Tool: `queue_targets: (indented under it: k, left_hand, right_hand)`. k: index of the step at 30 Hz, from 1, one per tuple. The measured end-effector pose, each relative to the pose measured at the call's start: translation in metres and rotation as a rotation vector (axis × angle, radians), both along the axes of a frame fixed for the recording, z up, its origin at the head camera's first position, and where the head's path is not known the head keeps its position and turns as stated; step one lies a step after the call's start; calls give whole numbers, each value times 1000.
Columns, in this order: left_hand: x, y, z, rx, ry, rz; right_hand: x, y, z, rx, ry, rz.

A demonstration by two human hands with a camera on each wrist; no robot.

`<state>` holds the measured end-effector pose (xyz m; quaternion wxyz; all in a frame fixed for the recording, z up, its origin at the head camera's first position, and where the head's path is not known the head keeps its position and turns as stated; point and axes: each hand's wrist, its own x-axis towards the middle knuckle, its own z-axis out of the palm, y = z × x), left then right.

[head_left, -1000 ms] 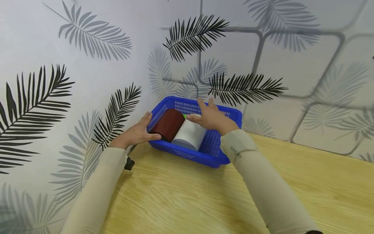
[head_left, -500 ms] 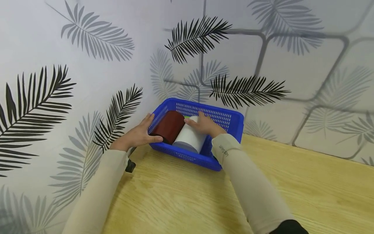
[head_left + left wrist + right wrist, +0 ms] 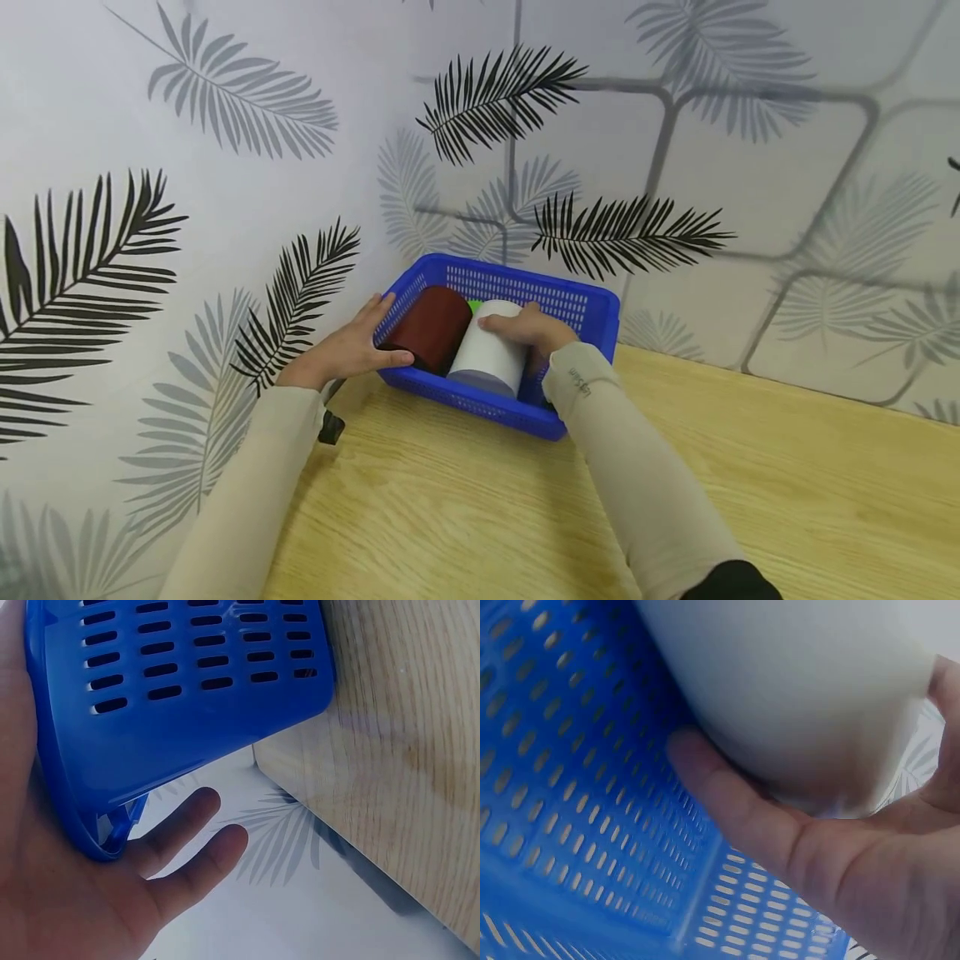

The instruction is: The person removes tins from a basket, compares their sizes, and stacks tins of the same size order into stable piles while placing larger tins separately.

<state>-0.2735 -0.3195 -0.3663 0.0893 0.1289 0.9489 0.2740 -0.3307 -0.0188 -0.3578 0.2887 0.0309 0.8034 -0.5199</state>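
A blue perforated plastic basket holds a dark red-brown cylinder and, beside it, a white cylinder with a greyish near end. My right hand is in the basket and grips the white cylinder, thumb on top; in the right wrist view its fingers wrap along the cylinder's side. At the basket's near left corner rests my left hand, fingers straight and spread along the rim, thumb across the corner. In the left wrist view, two of its fingers extend outside the basket wall.
Something bright green shows behind the two cylinders. The basket stands on a light wood table, near the corner of two leaf-patterned walls. A small black object is by the left wrist.
My right hand has come down from above the basket and closed around the white cylinder, which now sits slightly more upright. The left hand has stayed at the corner.
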Motion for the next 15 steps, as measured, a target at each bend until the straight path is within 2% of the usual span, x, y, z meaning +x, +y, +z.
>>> queue_targets:
  k: [3, 7, 15]
  left_hand:
    - [1, 1, -1, -1, -14, 0]
    - [2, 2, -1, -10, -31, 5]
    - [3, 3, 4, -12, -32, 3]
  right_hand:
    - [1, 5, 0, -58, -36, 5]
    - [3, 11, 3, -115, -28, 32]
    - [8, 20, 22, -82, 120, 94]
